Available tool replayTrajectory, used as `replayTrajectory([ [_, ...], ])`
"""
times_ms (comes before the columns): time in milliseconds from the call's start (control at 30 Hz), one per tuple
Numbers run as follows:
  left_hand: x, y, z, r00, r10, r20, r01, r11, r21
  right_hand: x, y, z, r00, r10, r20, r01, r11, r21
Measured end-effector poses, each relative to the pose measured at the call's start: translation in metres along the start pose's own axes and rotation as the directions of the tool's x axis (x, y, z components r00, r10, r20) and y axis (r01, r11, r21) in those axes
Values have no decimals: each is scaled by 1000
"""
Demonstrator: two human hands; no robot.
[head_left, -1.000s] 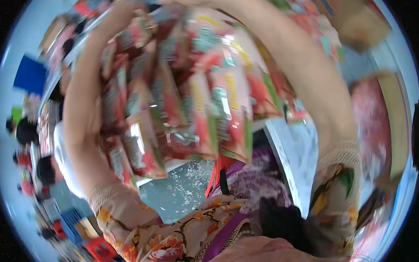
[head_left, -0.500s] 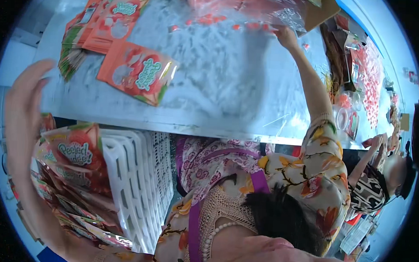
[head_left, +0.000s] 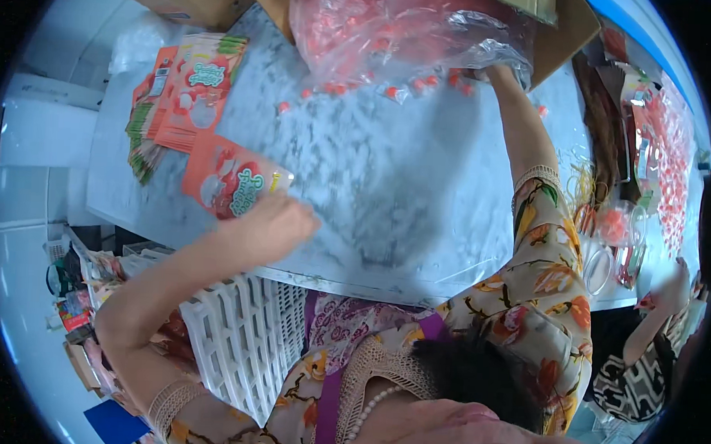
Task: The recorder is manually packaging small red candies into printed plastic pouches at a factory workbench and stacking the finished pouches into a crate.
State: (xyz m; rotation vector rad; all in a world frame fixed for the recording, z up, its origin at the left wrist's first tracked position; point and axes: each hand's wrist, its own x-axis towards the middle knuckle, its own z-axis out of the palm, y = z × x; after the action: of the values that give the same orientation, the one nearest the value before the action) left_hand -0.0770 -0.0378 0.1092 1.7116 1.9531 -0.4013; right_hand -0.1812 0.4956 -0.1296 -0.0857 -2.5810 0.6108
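Note:
My left hand (head_left: 273, 225) is over the lower right corner of a single red pouch (head_left: 220, 173) on the table. Its fingers look curled but are smeared by motion, so I cannot tell whether they hold the pouch. At the far side, my right hand (head_left: 503, 75) reaches in at the edge of a large clear plastic bag (head_left: 413, 40) full of red wrapped candies. Plastic and the bag's edge hide its fingers. Several loose candies (head_left: 394, 92) lie along the front of the bag.
Stacked pouches (head_left: 191, 95) lie at the back left of the table (head_left: 348, 198). A cardboard box (head_left: 569, 38) surrounds the bag, and another box (head_left: 187, 1) stands far left. A white plastic crate (head_left: 234, 335) is below the table edge. Another person (head_left: 637, 353) works at right.
My left hand has swung from the far left, above the crate, to the single pouch. My right hand has gone further in at the bag's edge. The whole view has shifted.

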Motion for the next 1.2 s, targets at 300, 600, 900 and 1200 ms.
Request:
replayTrajectory([
  [300, 167, 1, 37, 690, -227, -687, -221, 838, -499, -85, -157, -39, 860, 465, 208, -348, 834, -428],
  [600, 148, -21, 105, 509, -377, -774, -11, 896, -444, -202, -246, -106, 745, 535, 398, -631, 371, 682],
  [900, 103, 86, 119, 409, -420, -810, -57, 874, -482, -293, -247, -143, 787, 607, 112, -551, 608, 571],
  [1200, 125, 51, 126, 571, -243, -784, 153, 970, -189, -275, -297, -90, 991, -128, 46, 126, 991, 38],
])
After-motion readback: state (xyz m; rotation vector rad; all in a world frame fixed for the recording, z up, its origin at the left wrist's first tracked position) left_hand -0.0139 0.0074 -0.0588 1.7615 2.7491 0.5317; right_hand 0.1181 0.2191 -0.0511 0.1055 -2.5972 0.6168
